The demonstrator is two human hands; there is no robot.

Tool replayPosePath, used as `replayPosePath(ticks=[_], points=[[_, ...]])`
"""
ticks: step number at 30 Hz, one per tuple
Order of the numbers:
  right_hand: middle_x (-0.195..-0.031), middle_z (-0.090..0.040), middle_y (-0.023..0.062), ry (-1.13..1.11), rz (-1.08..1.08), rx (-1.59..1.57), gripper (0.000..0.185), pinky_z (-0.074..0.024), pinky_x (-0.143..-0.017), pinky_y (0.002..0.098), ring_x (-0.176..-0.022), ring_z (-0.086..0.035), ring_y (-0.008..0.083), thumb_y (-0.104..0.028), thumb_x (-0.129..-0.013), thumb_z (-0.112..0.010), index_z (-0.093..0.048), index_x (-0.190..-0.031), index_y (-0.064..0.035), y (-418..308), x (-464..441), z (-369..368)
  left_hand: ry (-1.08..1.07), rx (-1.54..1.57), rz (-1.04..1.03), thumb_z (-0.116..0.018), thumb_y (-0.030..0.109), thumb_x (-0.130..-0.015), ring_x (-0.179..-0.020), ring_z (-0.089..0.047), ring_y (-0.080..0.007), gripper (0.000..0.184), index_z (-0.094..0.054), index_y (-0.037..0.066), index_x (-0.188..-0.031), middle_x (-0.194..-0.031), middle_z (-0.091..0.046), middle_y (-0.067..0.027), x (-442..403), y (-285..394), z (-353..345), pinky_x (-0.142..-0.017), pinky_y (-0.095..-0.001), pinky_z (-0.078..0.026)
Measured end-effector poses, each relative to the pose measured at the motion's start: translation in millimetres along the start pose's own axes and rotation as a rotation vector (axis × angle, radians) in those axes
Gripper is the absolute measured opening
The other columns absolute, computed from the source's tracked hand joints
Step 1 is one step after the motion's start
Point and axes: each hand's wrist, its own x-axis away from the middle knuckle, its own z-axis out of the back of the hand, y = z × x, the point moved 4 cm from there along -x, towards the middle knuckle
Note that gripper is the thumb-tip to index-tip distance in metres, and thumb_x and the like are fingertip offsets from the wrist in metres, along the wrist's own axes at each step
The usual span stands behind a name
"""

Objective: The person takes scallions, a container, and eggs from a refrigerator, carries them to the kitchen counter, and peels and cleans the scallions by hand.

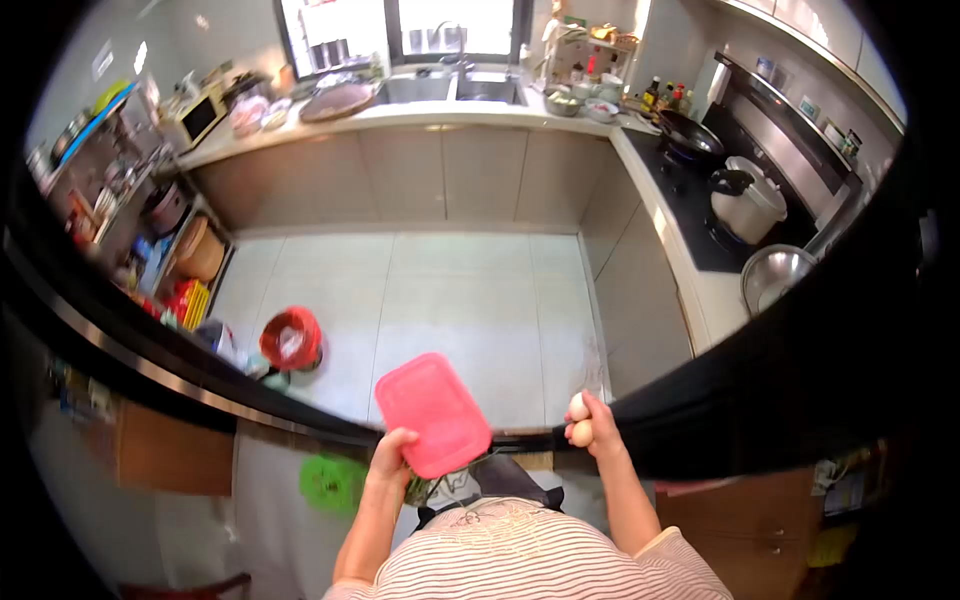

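Note:
My left hand [392, 460] is closed on the near left edge of a pink plastic box [434, 414] with rounded corners, seen from above; I cannot tell what is inside. Some thin green stems [421, 490] show just below the box, and whether the same hand holds them is unclear. In my right hand [602, 428] are two eggs, a whitish egg [578, 406] and a light brown egg [582, 433], gripped by curled fingers. Both hands are held out in front of my striped shirt, well apart from each other.
A dark sliding-door frame [330, 430] crosses in front of me. Beyond lie a tiled floor [460, 300], a red bin [291, 338], a double sink [415, 90] and a stove with a pressure cooker [748, 205]. A steel bowl [778, 278] sits on the right counter, shelves on the left.

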Motion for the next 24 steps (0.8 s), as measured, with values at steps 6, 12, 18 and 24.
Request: replayPosePath(ticks=[6,12,18,24], points=[[-0.073,-0.058,0.0124,-0.017,0.055,0.032,0.027,-0.0446,-0.037,0.0318,-0.043,-0.055,0.0211,-0.032,-0.088,-0.049,-0.046,-0.096,-0.0065,-91,-132,-63,0.208,-0.108,-0.163,-0.059,0.011,-0.062,-0.088,-0.06,-0.0293,0.05,-0.05,-0.003,-0.11,-0.098,-0.06,-0.0137,-103,99,-10,-0.08,-0.0397,-0.05],[-0.075,-0.057,0.0109,0.131,0.083,0.128,0.029,-0.0446,-0.039,0.029,-0.046,-0.055,0.0173,-0.03,-0.086,-0.055,-0.048,-0.096,-0.0037,-159,-238,-75,0.218,-0.072,-0.17,-0.057,0.011,-0.061,-0.087,-0.06,-0.0312,0.058,-0.045,-0.002,-0.116,-0.102,-0.058,-0.0153,-215,173,-32,-0.077,-0.0428,-0.052],[-0.082,-0.057,0.0096,0.58,0.203,-0.005,0.038,-0.0468,-0.039,0.028,-0.051,-0.056,0.0157,-0.031,-0.079,-0.065,-0.051,-0.099,-0.0011,-207,-302,-7,0.112,-0.243,-0.037,-0.056,0.014,-0.062,-0.09,-0.059,-0.0305,0.059,-0.045,-0.003,-0.117,-0.103,-0.056,-0.0146,-368,219,-85,-0.076,-0.0405,-0.053],[-0.075,-0.059,0.0072,1.141,0.418,0.162,0.037,-0.0439,-0.037,0.026,-0.061,-0.058,0.0129,-0.027,-0.074,-0.071,-0.053,-0.095,-0.0014,-283,-275,115,-0.015,-0.411,0.092,-0.058,0.016,-0.061,-0.088,-0.059,-0.0299,0.058,-0.046,-0.003,-0.114,-0.101,-0.057,-0.0152,-467,227,-199,-0.074,-0.0404,-0.053]])
